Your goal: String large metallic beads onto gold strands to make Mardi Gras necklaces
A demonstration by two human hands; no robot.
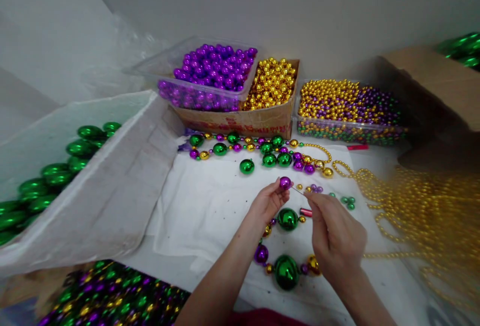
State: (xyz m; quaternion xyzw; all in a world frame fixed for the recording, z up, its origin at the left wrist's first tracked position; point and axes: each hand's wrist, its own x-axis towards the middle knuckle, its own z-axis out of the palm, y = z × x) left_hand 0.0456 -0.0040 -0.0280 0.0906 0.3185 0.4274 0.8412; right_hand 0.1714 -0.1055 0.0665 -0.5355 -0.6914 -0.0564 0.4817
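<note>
Between the fingertips of my left hand [270,198] is a shiny purple bead [285,183]. My right hand [335,226] pinches a thin needle [297,191] whose tip reaches the purple bead; whether it is inside the hole I cannot tell. Below my hands a strung necklace lies on the white cloth, with a large green bead [286,272], a smaller green bead [287,219], a purple bead [261,253] and gold beads between. Small loose purple beads [317,189] and green beads [350,202] lie just past my right hand. A red-handled tool [306,212] is partly hidden beside it.
A clear tub of purple beads [217,68] and a cardboard box of gold beads [272,83] stand at the back. Right of them is a tub of small mixed beads [345,106]. Gold bead strands [435,211] spread at right. A white box [146,176] with green ornaments stands left.
</note>
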